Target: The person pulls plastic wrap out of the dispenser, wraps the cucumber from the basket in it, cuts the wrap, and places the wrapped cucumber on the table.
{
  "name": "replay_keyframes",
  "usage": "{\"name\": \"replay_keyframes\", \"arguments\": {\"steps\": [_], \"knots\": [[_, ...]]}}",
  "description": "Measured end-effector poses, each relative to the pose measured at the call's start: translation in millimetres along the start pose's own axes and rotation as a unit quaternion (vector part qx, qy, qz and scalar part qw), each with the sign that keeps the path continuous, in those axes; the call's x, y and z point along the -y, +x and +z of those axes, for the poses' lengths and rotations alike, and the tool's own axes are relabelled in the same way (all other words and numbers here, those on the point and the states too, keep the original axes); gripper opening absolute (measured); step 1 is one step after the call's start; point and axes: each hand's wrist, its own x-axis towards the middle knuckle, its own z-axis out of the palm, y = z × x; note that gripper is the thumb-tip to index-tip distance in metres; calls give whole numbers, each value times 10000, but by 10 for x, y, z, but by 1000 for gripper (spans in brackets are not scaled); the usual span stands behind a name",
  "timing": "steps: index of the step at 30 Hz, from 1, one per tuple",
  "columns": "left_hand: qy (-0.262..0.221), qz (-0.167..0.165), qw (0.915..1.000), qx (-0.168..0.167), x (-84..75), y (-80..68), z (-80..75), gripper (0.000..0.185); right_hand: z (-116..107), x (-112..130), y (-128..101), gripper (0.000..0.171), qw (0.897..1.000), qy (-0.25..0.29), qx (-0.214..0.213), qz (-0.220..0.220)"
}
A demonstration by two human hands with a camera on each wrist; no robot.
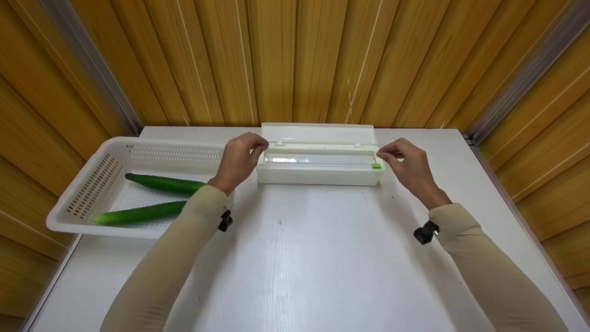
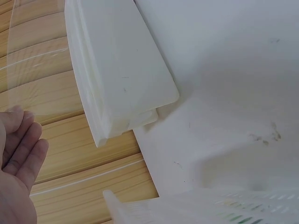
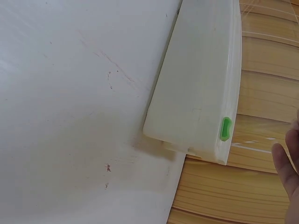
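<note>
Clear cling film [image 2: 39,65] stretches up from a white dispenser box [image 1: 318,176], and wooden paneling shows through it. My left hand [image 1: 240,157] pinches the film's edge between thumb and index finger, above the box's left end. The other fingers curl loosely in the left wrist view. At the box's right end my right hand [image 1: 408,161] pinches the film's opposite edge with thumb and fingertips; in the right wrist view that hand is partly cut off. The box's hinged lid [image 1: 318,133] stands raised, a film roll [image 1: 322,159] lies inside, and a green cutter slider [image 1: 376,165] sits at the front right.
Left of the box stands a white perforated basket [image 1: 87,184], partly covered by my left arm. Two cucumbers [image 1: 138,214] lie in it. The white table [image 1: 313,258] ends at a wood-paneled wall [image 1: 318,60] behind the box, with side walls left and right.
</note>
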Motion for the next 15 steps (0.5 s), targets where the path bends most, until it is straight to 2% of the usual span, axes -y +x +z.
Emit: {"name": "replay_keyframes", "arguments": {"steps": [8, 15], "knots": [[61, -50, 9999, -130, -82, 58, -52, 10, -19, 42, -38, 11, 9999, -7, -105, -60], [47, -29, 9996, -260, -106, 67, -88, 10, -54, 101, -50, 12, 9993, 2, -181, -318]]}}
